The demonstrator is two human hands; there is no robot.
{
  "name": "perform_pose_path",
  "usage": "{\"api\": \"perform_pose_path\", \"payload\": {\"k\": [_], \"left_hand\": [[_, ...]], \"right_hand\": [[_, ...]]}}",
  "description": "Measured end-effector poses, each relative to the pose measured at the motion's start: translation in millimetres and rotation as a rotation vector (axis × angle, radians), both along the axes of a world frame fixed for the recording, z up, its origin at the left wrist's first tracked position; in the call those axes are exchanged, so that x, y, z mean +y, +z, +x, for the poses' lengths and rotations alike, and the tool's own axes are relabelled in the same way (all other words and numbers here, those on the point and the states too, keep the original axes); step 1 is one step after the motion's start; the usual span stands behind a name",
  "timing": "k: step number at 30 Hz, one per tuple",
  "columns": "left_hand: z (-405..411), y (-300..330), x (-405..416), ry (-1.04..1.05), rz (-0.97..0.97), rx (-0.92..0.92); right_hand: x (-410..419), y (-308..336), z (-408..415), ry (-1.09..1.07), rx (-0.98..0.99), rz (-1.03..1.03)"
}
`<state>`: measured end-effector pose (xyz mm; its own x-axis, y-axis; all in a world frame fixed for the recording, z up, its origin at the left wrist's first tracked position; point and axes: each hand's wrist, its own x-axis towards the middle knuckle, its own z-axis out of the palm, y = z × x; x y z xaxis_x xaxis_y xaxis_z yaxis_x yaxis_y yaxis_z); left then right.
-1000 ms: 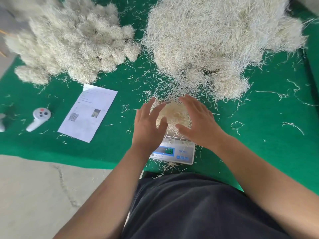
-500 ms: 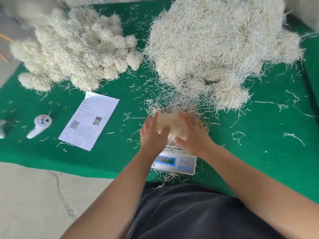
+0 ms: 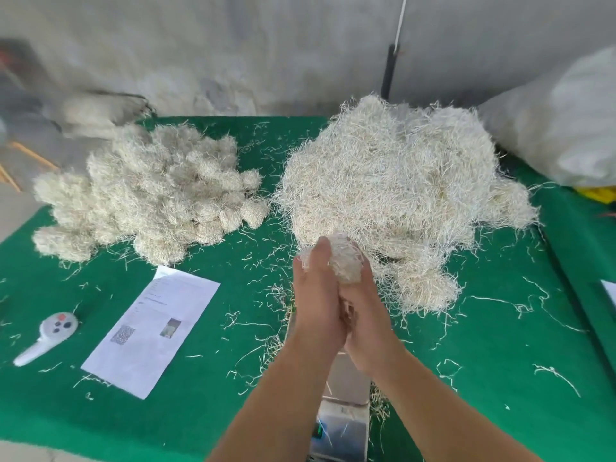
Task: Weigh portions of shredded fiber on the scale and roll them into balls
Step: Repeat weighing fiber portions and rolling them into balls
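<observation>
A pale clump of shredded fiber is lifted above the scale, squeezed between my two palms. My left hand curls around its left side and my right hand cups it from the right. The small silver scale stands below my wrists with its platform bare, partly hidden by my forearms. The big loose fiber heap lies just behind my hands. A pile of rolled fiber balls sits at the back left of the green mat.
A printed paper sheet and a white handheld controller lie on the mat at the left. Loose strands are scattered around. A white sack rests at the right, a grey wall behind.
My hands closed around the fiber on the scale and lifted it off, coming together palm to palm. The view tilted upward.
</observation>
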<state>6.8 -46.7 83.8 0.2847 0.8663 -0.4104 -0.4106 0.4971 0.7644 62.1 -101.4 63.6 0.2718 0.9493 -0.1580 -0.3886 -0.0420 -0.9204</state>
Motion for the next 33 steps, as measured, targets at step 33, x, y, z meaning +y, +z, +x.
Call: {"api": "perform_pose_path", "payload": {"k": [33], "left_hand": [[25.4,78.1,16.6,-0.132,0.523,0.173]], "right_hand": [[18.6,108.3,39.3,0.082,0.356,-0.014]]}}
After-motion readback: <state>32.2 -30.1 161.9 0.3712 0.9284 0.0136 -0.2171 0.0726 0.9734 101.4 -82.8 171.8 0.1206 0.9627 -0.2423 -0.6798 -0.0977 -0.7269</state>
